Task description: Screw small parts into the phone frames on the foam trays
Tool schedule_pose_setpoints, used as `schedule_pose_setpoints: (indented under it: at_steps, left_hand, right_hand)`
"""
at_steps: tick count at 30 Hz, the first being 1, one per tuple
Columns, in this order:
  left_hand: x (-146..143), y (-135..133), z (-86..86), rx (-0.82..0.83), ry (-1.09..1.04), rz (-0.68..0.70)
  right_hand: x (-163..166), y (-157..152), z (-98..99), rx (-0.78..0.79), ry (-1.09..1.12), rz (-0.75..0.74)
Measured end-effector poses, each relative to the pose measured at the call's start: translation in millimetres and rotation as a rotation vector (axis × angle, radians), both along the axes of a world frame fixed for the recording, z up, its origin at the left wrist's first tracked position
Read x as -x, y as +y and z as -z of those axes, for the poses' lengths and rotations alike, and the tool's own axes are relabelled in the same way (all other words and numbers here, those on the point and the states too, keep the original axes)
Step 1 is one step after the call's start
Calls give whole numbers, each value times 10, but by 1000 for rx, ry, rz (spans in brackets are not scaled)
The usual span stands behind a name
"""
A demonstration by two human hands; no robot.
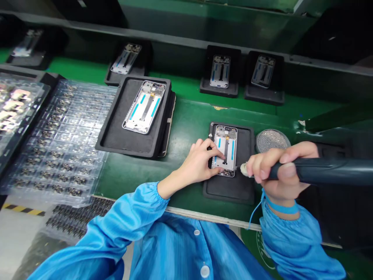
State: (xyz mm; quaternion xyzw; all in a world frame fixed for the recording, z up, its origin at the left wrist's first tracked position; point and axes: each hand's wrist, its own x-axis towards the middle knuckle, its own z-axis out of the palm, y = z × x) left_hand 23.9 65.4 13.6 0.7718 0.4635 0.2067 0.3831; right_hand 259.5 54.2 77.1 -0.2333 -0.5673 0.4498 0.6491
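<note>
A silver phone frame (225,149) with blue strips lies in a black holder tray (233,186) on the green bench in front of me. My left hand (201,161) rests on the frame's left side, fingers pressed onto it and its edge. My right hand (276,169) is wrapped around a dark electric screwdriver (320,171), whose tip sits at the frame's lower right corner. A blue wrist strap circles my right wrist.
A round dish of small screws (272,139) sits right of the holder. A second phone frame in stacked black trays (136,116) lies to the left. Clear blister trays of small parts (64,144) cover the far left. Several more frames in holders (220,72) line the back.
</note>
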Motion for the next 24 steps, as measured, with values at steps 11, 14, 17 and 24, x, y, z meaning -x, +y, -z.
schedule_pose_setpoints:
  at_steps: [11,14,17,24]
  left_hand:
    - [-48,-16,8,-7,-30,10]
    - [-60,-18,2,-6,-32,8]
    - [-74,-24,-3,-2,-26,15]
    - [-82,10,-27,-13,-8,28]
  right_hand:
    - [153,-72,99,70,-13,-54]
    - [153,-73,91,61,-26,-55]
    - [157,-99,84,62,-43,-70]
    - [130,-169,172,55,-189,-114]
